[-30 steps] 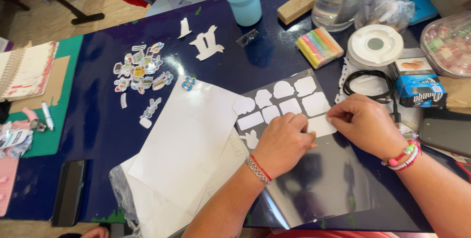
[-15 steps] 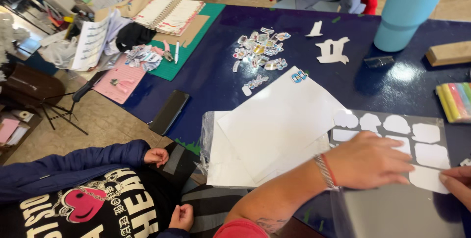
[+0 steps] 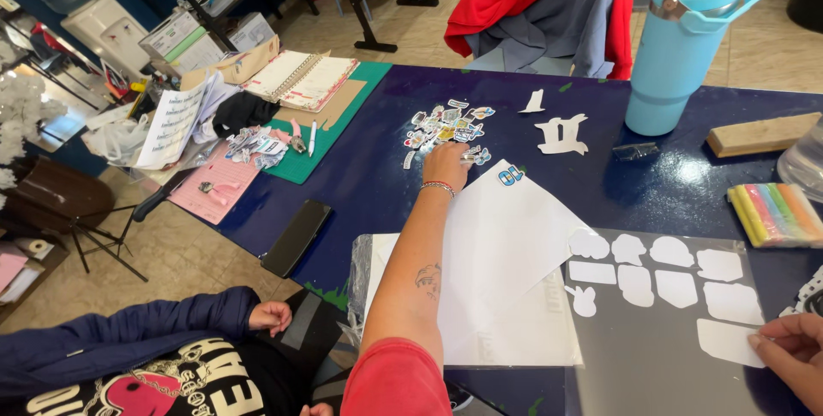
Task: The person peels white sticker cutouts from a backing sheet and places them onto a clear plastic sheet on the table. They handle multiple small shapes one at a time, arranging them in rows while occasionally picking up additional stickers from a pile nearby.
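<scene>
My left hand [image 3: 447, 163] reaches across the dark blue table [image 3: 377, 167] to a pile of small colourful cut-out stickers [image 3: 446, 126]; its fingers rest on the near edge of the pile, and I cannot see whether they pinch one. My right hand [image 3: 793, 356] sits at the lower right, fingertips pressing a white cut shape [image 3: 727, 341] onto a grey sheet [image 3: 669, 356] that carries several other white shapes. Between my hands lie large white paper sheets [image 3: 506, 253] with a small blue sticker [image 3: 511, 176] on them.
A light blue tumbler [image 3: 686, 39], a wooden block [image 3: 759, 135], pastel chalks [image 3: 776, 213] and white cut-outs [image 3: 561, 134] lie at the far side. A black phone [image 3: 296, 238], green mat [image 3: 313, 137] and open notebook [image 3: 300, 77] sit left. Another person in a navy jacket [image 3: 129, 343] sits lower left.
My left hand left the grey sheet and stretched far forward to the sticker pile. The view swung left and up. My right hand stays on the white shape.
</scene>
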